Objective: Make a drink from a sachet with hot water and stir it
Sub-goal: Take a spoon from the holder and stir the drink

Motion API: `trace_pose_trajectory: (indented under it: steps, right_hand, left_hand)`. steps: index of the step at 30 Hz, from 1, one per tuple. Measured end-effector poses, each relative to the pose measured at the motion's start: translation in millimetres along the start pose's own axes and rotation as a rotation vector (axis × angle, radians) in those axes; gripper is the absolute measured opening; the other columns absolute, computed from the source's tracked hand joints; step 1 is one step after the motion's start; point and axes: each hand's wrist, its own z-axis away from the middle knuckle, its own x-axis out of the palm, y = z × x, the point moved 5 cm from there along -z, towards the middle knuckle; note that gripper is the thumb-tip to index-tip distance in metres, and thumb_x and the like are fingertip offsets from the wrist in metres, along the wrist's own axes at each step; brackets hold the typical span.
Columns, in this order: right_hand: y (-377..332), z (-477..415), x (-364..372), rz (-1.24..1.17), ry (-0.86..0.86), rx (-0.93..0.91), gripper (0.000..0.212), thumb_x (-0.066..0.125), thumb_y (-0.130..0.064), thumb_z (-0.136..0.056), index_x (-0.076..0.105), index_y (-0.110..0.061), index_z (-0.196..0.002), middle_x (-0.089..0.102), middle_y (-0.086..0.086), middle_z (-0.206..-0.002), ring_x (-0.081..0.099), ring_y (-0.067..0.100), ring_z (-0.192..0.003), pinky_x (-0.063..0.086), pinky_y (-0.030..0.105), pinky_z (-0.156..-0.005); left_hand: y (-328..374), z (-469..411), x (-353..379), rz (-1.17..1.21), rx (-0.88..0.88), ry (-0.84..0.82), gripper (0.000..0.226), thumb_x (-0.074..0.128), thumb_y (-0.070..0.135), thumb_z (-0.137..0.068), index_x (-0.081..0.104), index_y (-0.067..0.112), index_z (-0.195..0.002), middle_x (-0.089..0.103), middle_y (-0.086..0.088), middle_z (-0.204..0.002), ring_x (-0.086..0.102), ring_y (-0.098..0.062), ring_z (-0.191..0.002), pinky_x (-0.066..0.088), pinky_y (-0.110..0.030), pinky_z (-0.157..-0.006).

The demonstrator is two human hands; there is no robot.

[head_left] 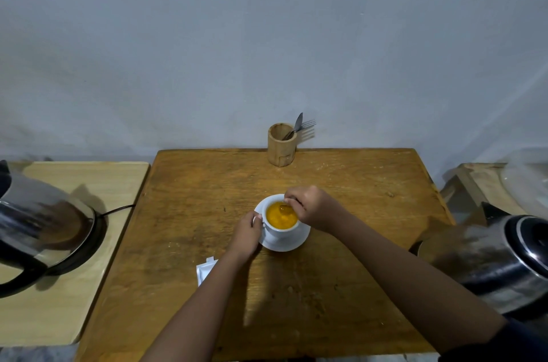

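A white cup (pixel 281 231) full of orange drink (pixel 280 217) stands on a white saucer (pixel 292 244) in the middle of the brown wooden table (pixel 341 272). My left hand (pixel 246 235) grips the cup's handle on its left side. My right hand (pixel 311 207) hovers over the cup's right rim, closed on a spoon (pixel 285 208) whose bowl sits in the drink. A white sachet (pixel 204 269) lies flat on the table, partly hidden under my left forearm.
A wooden holder (pixel 281 145) with a spoon and fork stands at the table's far edge. A steel kettle (pixel 38 228) sits on its base on the pale side table at left. A second steel kettle (pixel 498 260) stands at the right edge.
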Motion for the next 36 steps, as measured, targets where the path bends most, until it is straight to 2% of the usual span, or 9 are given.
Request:
trace_pose_trajectory:
  steps: [5, 8, 12, 16, 19, 22, 31, 34, 36]
  right_hand:
    - [-3.9, 5.4, -4.5, 0.038, -0.017, -0.068, 0.020, 0.050, -0.011, -0.088, 0.066, 0.001, -0.083, 0.067, 0.016, -0.071, 0.059, 0.023, -0.061, 0.040, 0.026, -0.055]
    - [-8.1, 4.2, 0.7, 0.005, -0.042, -0.061, 0.020, 0.051, -0.011, -0.089, 0.066, 0.001, -0.082, 0.067, 0.016, -0.070, 0.056, 0.021, -0.061, 0.032, 0.020, -0.054]
    - [-13.2, -0.3, 10.4, -0.039, -0.084, -0.005, 0.021, 0.049, -0.010, -0.091, 0.065, 0.001, -0.084, 0.068, 0.017, -0.076, 0.059, 0.025, -0.068, 0.036, 0.026, -0.059]
    - [-15.6, -4.8, 14.2, -0.043, -0.099, 0.058, 0.024, 0.045, -0.013, -0.092, 0.062, 0.001, -0.084, 0.067, 0.019, -0.079, 0.059, 0.029, -0.072, 0.042, 0.038, -0.064]
    - [-15.1, -7.6, 14.2, -0.042, -0.099, 0.091, 0.024, 0.044, -0.014, -0.093, 0.060, 0.002, -0.082, 0.065, 0.019, -0.079, 0.058, 0.030, -0.073, 0.042, 0.039, -0.064]
    - [-11.4, -7.9, 11.5, -0.027, -0.107, 0.113, 0.025, 0.043, -0.014, -0.093, 0.061, 0.001, -0.084, 0.065, 0.020, -0.080, 0.058, 0.031, -0.073, 0.045, 0.041, -0.064]
    - [-7.2, 7.1, -3.8, 0.004, -0.055, 0.061, 0.020, 0.049, -0.011, -0.090, 0.065, 0.001, -0.086, 0.067, 0.019, -0.074, 0.058, 0.026, -0.065, 0.037, 0.027, -0.057]
    - [-13.2, 6.5, 1.2, -0.055, -0.031, 0.090, 0.020, 0.051, -0.009, -0.089, 0.064, 0.004, -0.082, 0.066, 0.020, -0.069, 0.058, 0.026, -0.061, 0.034, 0.027, -0.054]
    - [-16.3, 3.7, 4.9, -0.112, -0.035, 0.126, 0.019, 0.051, -0.008, -0.089, 0.063, 0.004, -0.080, 0.067, 0.020, -0.070, 0.059, 0.027, -0.062, 0.039, 0.032, -0.054]
  left_hand:
    - [-2.6, -1.2, 0.6, 0.009, -0.012, 0.006, 0.021, 0.037, 0.016, -0.096, 0.056, 0.010, -0.088, 0.057, -0.009, -0.087, 0.047, -0.015, -0.074, 0.037, -0.029, -0.063]
    - [-2.8, -1.0, 1.2, 0.025, -0.023, -0.001, 0.021, 0.037, 0.016, -0.096, 0.056, 0.011, -0.091, 0.058, -0.010, -0.090, 0.049, -0.019, -0.080, 0.038, -0.031, -0.071]
    - [-3.9, -2.1, 1.6, 0.021, -0.019, -0.010, 0.021, 0.037, 0.016, -0.096, 0.056, 0.011, -0.089, 0.057, -0.010, -0.088, 0.049, -0.020, -0.080, 0.037, -0.030, -0.073]
    - [-3.7, -2.3, 1.5, 0.004, -0.014, -0.002, 0.022, 0.036, 0.017, -0.097, 0.056, 0.010, -0.088, 0.057, -0.009, -0.084, 0.048, -0.018, -0.075, 0.036, -0.031, -0.067]
    - [-3.3, -2.2, 1.7, -0.005, -0.009, -0.007, 0.024, 0.036, 0.017, -0.097, 0.056, 0.008, -0.089, 0.054, -0.007, -0.080, 0.045, -0.016, -0.071, 0.035, -0.030, -0.061]
    - [-4.0, -2.6, 1.3, -0.004, -0.012, 0.000, 0.025, 0.037, 0.017, -0.097, 0.058, 0.006, -0.092, 0.056, -0.008, -0.083, 0.046, -0.017, -0.074, 0.035, -0.031, -0.064]
    - [-3.3, -1.6, 0.8, 0.000, -0.019, -0.017, 0.023, 0.036, 0.018, -0.097, 0.058, 0.009, -0.092, 0.058, -0.009, -0.088, 0.049, -0.019, -0.079, 0.038, -0.032, -0.072]
    - [-0.6, -0.9, 0.6, 0.004, -0.016, -0.020, 0.023, 0.037, 0.017, -0.097, 0.057, 0.010, -0.090, 0.056, -0.007, -0.085, 0.048, -0.017, -0.076, 0.037, -0.031, -0.067]
    - [0.0, -0.9, 0.4, 0.010, -0.008, -0.023, 0.023, 0.036, 0.017, -0.097, 0.055, 0.012, -0.084, 0.055, -0.006, -0.081, 0.046, -0.016, -0.073, 0.036, -0.029, -0.063]
